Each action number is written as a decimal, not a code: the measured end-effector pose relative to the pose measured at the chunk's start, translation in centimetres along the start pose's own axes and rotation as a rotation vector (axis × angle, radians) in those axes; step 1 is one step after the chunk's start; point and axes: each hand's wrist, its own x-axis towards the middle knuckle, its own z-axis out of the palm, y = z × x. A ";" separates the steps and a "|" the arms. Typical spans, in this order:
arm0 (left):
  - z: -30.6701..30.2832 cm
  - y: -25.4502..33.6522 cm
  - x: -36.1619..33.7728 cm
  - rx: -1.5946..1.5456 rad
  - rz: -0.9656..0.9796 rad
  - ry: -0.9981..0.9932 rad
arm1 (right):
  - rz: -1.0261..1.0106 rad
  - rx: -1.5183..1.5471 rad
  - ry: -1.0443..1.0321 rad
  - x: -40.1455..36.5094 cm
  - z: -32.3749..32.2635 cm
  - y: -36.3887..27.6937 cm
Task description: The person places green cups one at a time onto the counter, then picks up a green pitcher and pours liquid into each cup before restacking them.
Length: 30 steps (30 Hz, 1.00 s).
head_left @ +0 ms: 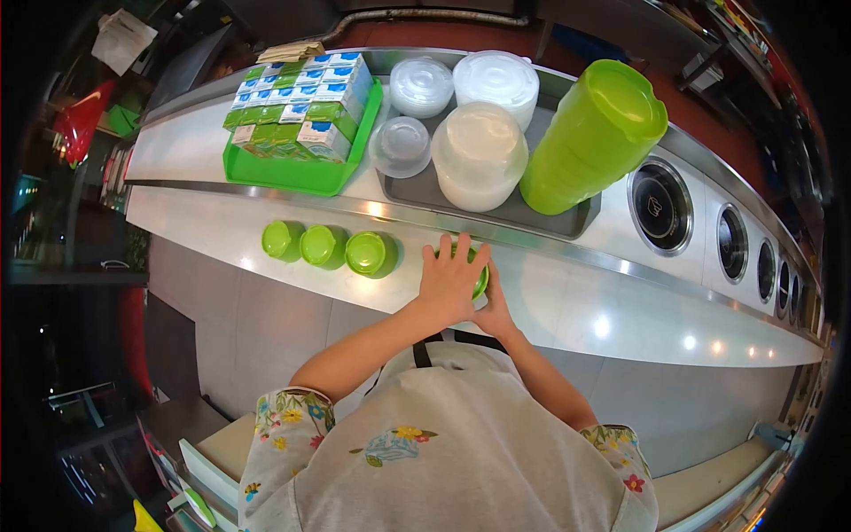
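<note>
Both of my hands are at one round lime-green cup [481, 282] on the near counter ledge. From above, my left hand [450, 285] spreads over the cup's top, fingertips curled over its far rim. Against its right side rests my right hand [494, 309], partly behind the left one, with its fingers around the wall. Most of the cup is hidden by my hands. To the left stand three similar green cups in a row: a far-left one [282, 240], a middle one [323, 246] and a nearer one [371, 254], their tops shiny.
Beyond the ledge, a green tray [292, 180] carries many small cartons [297, 106]. A grey tray [567, 222] bears stacks of clear plastic lids [480, 155] and a tall green stack [594, 133]. Round black hobs [660, 207] line the counter to the right.
</note>
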 end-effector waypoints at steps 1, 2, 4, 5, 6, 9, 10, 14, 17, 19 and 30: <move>-0.4 0.0 -0.2 0.002 -0.010 -0.002 | 0.050 0.048 -0.017 0.0 0.0 0.3; -1.0 -0.1 -0.6 -0.106 -0.005 0.099 | 0.101 0.094 -0.034 0.1 0.0 0.6; -1.4 -1.5 -1.1 -0.212 -0.003 0.201 | 0.052 0.009 -0.062 0.3 -0.4 0.0; -0.8 -3.5 -1.4 -0.445 -0.064 0.353 | 0.001 -0.082 -0.083 0.4 -0.4 -0.4; 0.0 -5.8 -1.9 -0.680 -0.125 0.507 | 0.002 -0.086 -0.088 0.4 -0.3 -0.5; 3.5 -13.0 -3.8 -0.885 -0.467 0.371 | 0.115 0.067 -0.068 0.4 -0.3 -0.7; 4.9 -14.2 -4.4 -0.588 -0.485 0.351 | 0.117 0.047 -0.066 0.4 -0.4 -0.7; 8.6 -16.3 -5.3 -0.005 -0.416 0.140 | 0.237 0.050 -0.104 0.4 -0.9 -0.7; 9.2 -18.0 -4.9 -0.030 -0.401 0.028 | 0.364 0.028 -0.123 0.3 -1.4 -0.4; 9.2 -18.4 -4.7 -0.040 -0.400 -0.001 | 0.427 0.053 -0.121 0.4 -1.4 -0.8; -7.1 -21.5 -10.6 -0.414 -0.264 0.162 | 0.336 0.055 -0.073 2.6 5.6 0.1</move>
